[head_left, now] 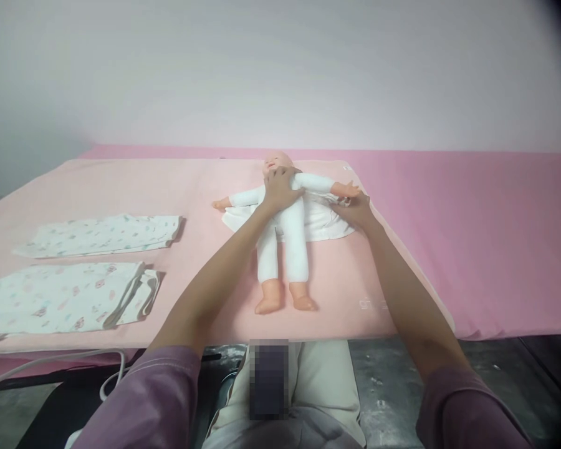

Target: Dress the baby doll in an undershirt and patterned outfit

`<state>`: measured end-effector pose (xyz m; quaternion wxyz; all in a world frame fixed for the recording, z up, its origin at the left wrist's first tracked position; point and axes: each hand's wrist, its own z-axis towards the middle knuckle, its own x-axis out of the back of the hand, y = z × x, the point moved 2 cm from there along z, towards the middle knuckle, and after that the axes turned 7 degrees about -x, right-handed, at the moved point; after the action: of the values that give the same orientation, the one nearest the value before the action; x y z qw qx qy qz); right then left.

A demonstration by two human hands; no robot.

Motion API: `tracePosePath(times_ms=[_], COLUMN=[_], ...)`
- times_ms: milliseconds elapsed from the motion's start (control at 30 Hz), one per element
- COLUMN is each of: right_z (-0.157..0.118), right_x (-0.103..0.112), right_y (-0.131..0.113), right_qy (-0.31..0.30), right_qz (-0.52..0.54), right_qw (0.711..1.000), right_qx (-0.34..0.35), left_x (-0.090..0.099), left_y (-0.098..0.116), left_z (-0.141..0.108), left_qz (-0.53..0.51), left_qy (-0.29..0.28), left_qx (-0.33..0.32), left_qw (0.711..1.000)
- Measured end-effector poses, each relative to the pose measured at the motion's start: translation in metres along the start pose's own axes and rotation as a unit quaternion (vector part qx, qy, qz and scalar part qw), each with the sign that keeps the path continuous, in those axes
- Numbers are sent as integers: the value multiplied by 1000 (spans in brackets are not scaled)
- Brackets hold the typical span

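A baby doll [294,234] with a white cloth body lies on its back, its feet toward me and its arms out to the sides. My left hand [280,187] rests on its upper chest below the chin, fingers spread, thumb out to the right. Under the doll's back lies a white baby shirt [325,218], spread out on both sides. By the doll's hand [346,189] on the right, my right hand [355,211] has its fingers closed on the bunched edge of the shirt. Some of those fingertips are hidden by the cloth and the doll's hand.
A light pink mat [206,262] covers much of the table, with a darker pink cover [472,249] to the right. Two folded printed cloths, an upper one [107,236] and a lower one [65,296], lie at left. A white cable [75,354] runs below the table edge.
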<state>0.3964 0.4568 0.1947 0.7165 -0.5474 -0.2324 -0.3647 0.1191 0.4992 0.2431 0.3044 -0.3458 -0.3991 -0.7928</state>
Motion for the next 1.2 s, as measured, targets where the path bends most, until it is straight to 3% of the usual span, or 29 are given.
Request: tracePosePath(times_ms=[133,267,333,467,600,667,733,900,1033,1200], right_z=[1,-1,-2,1,11,15,18,20,29,34], right_x=[32,48,44,18,-5,0,19,105,169,223], right_y=[1,-5,-15,-45,-71,-75,-71,-33,17,88], right_qy=[-70,-102,-120,-119,-64,-43,-38,-33,-16,31], right_qz=[169,153,107,-58,-185,-204,-210,-187,-244,-382], right_qw=[982,983,987,991,980,977,976,982,964,901], right_qx=[45,14,1,3,24,37,35,-20,-105,-204], left_x=[-8,13,29,55,67,69,69,53,9,-63], left_y=[4,-27,-56,-106,-114,-104,-87,-29,36,126], left_z=[2,-17,-36,-70,-75,-70,-64,-41,-7,38], left_qz=[-39,-56,-7,124,175,191,198,159,114,39], left_qy=[-24,21,18,-76,-87,-79,-82,-95,-111,-128], left_qx=[-66,-55,-4,71,63,42,33,7,-36,-51], left_qw=[997,997,1000,987,979,978,976,983,987,990])
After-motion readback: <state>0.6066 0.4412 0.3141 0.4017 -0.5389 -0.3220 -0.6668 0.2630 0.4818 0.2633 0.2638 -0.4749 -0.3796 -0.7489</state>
